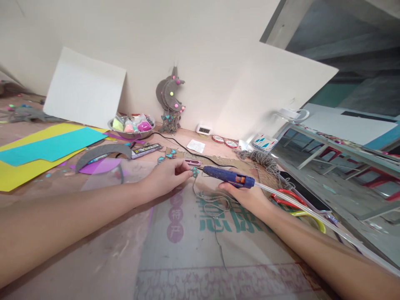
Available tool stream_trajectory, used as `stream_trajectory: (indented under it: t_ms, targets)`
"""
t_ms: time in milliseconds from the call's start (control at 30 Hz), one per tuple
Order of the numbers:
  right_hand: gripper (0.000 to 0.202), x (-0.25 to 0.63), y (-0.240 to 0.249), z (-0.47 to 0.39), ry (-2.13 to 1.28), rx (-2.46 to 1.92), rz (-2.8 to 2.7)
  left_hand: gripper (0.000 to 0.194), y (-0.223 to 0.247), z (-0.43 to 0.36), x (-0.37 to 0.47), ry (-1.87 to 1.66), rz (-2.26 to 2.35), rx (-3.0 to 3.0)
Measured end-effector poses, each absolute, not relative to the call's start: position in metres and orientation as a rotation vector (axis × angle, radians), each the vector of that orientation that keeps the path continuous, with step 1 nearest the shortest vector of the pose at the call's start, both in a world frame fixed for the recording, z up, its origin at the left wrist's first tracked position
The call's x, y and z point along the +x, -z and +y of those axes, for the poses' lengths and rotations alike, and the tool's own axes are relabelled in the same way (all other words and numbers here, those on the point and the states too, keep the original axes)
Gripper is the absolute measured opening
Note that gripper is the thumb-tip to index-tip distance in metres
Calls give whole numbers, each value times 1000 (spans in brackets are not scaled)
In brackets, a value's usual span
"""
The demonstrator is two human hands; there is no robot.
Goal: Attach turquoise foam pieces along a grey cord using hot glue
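In my right hand [242, 193] is a dark blue glue gun [225, 176], its nozzle pointing left and a long clear glue stick [290, 200] trailing from its back end. My left hand [170, 177] pinches a small teal piece [195, 171] right at the nozzle tip; whether the two touch I cannot tell. Grey cord [215, 200] hangs from near that piece and lies in loops on the printed plastic sheet [184, 258]. Just beyond my left fingers lie more small teal pieces [170, 153] on cardboard and a pink-handled tool [193, 162].
Grey moon-shaped hangings [171, 96] with coloured pompoms stand against the wall. A bowl [133, 133] of bagged pompoms, yellow sheets [18, 179] and a teal sheet [56, 146] lie left. At right are a grey cord bundle [265, 162], red-handled scissors [287, 198], a phone [304, 191] and a clear jug [281, 121].
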State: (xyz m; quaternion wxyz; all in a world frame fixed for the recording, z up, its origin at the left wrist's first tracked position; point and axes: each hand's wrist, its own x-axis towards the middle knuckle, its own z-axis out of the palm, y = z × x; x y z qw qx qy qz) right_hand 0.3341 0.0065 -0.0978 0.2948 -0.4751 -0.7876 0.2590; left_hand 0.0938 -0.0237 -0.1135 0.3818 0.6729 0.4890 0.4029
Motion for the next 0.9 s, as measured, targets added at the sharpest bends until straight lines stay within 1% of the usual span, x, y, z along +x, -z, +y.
stream_trajectory:
  t_ms: [333,600,733,900]
  targets:
    - [26,336,95,6,-706,-1210,-2171,20,110,-26,95,-1029,1252,1707]
    - [28,333,94,4,-739,-1239,-2096,22,113,-26,94,-1038,1230,1656]
    - [27,332,93,5,-711,-1226,-2106,23,110,-25,94,-1041,1303,1669]
    - [30,334,97,6,-657,-1231,-2049,24,108,-21,91,-1126,1355,1652]
